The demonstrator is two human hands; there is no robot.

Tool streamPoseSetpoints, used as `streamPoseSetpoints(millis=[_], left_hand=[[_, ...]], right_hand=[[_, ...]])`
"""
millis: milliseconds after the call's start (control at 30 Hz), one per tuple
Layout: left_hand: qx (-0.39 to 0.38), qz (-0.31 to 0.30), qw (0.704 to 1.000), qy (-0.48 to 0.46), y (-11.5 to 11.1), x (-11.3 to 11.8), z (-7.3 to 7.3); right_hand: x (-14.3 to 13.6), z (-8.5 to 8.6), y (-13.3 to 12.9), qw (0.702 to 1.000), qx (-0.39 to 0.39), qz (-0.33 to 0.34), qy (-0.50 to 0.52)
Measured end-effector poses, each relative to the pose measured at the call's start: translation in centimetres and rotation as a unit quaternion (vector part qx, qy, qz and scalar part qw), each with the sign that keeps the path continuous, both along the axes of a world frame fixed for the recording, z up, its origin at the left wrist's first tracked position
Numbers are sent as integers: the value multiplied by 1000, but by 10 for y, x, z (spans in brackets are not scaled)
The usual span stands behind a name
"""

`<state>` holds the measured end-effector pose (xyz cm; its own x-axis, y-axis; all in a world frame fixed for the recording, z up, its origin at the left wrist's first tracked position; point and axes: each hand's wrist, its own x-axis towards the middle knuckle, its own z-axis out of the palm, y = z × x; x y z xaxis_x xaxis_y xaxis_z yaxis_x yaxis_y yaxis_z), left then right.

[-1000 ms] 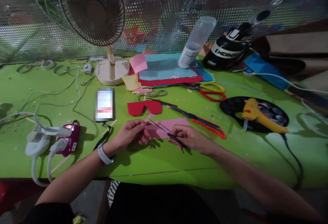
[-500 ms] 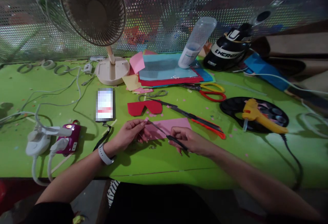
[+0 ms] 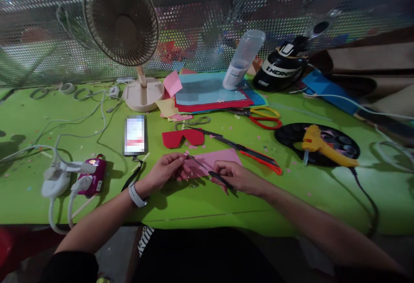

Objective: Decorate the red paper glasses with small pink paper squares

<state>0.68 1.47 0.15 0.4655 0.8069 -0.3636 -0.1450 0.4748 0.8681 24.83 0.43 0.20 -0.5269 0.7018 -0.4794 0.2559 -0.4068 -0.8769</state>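
My right hand (image 3: 237, 178) is closed around black-handled scissors (image 3: 221, 179), whose thin blades point up and left. Their tips reach the fingertips of my left hand (image 3: 170, 168). Thumb and forefinger of that hand pinch a tiny piece of pink paper (image 3: 186, 154), mostly hidden by the fingers. Under both hands a pink paper sheet (image 3: 223, 157) lies flat on the green table. Just beyond it rests a red paper cutout (image 3: 183, 138) shaped like a pair of glasses, with small pink scraps around it.
A red-handled utility knife (image 3: 258, 157) and red-and-yellow scissors (image 3: 263, 117) lie to the right. Further right, a yellow glue gun (image 3: 323, 147) sits on a black palette (image 3: 291, 138). A phone (image 3: 135, 135), plugs and a fan (image 3: 142, 93) stand left. Stacked coloured sheets (image 3: 203, 89) bear a bottle (image 3: 241, 65).
The camera view has tilted and shifted slightly. Both hands keep nearly the same position, with the scissor tips still at the left fingertips.
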Motion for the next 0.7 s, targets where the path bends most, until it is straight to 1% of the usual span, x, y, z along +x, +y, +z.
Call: streamPoseSetpoints(millis=[233,367,533,700], left_hand=[[-20,11,1000,-7,0,-1,-2],[-17,15,1000,-10,0,-1,-1],[-15,23,1000,-10,0,0,3],[-10,24,1000,-17,-1,1,6]], right_hand=[[0,4,1,1000,23,-2,-14],[1,7,4,999,34,-8,-32],[3,11,3,998,29,27,-56],[3,9,1,999,21,35,-35]])
